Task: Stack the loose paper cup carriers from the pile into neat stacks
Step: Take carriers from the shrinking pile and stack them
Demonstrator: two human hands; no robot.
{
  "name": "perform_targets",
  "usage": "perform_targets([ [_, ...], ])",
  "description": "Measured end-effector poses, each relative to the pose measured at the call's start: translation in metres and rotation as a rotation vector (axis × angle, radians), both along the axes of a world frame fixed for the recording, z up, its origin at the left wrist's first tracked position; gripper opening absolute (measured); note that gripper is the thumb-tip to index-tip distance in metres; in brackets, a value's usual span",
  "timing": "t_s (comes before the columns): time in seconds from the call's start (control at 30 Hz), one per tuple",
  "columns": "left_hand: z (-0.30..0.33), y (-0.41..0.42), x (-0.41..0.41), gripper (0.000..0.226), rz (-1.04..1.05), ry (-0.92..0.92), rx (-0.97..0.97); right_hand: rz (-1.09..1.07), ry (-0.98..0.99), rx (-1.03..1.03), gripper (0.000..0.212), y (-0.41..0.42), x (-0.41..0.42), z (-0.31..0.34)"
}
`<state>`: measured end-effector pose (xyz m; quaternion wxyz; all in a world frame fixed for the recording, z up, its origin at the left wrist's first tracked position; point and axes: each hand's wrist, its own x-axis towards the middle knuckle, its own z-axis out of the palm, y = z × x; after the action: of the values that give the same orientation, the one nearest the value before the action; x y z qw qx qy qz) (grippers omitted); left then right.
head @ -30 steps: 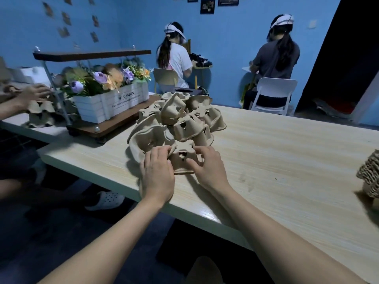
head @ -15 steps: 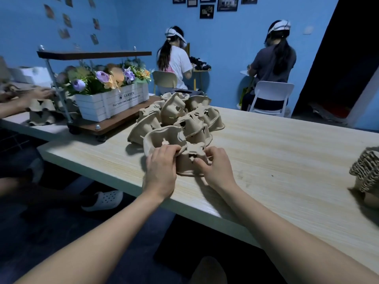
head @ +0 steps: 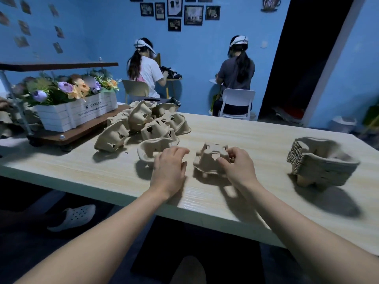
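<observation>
R hand (head: 235,167) pinches moulded pulp carrier (head: 211,158); L hand (head: 170,171) spread.

Two bare forearms reach in — no sleeves, watch or rings on left hand (head: 169,168) or right hand (head: 238,168).

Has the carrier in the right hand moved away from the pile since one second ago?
Yes. The carrier in the right hand now sits apart from the pile, shifted right toward the finished stack.
</observation>
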<state>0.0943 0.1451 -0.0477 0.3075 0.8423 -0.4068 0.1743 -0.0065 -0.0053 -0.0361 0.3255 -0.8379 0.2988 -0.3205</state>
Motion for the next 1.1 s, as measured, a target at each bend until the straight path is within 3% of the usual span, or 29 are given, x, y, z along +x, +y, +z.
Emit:
perform_targets([
  [0.17,0.015,-0.025,-0.016,0.035,-0.119,-0.081,0.025,-0.017,-0.035,0.017,0.019,-0.018,-0.026,0.019],
  [0.33,0.034,-0.051,-0.032,0.015,-0.216,-0.079,-0.049,0.015,-0.144,0.141,0.014,-0.025,-0.052,0.041],
  [0.4,0.044,-0.060,-0.037,0.013,-0.261,-0.041,-0.101,0.026,-0.177,0.181,0.013,-0.031,-0.063,0.049],
  [0.57,0.074,-0.087,-0.043,0.010,-0.272,0.126,-0.214,-0.009,-0.272,0.209,0.043,-0.048,-0.092,0.064],
  [0.8,0.104,-0.127,-0.073,0.011,-0.424,0.341,-0.272,-0.053,-0.217,-0.005,0.010,-0.072,-0.131,0.076],
  [0.97,0.109,-0.154,-0.098,0.017,-0.487,0.542,-0.380,-0.196,-0.238,-0.038,0.008,-0.095,-0.152,0.090],
  [1.1,0.104,-0.173,-0.115,0.015,-0.531,0.545,-0.316,-0.249,-0.280,0.009,0.012,-0.114,-0.170,0.099],
])
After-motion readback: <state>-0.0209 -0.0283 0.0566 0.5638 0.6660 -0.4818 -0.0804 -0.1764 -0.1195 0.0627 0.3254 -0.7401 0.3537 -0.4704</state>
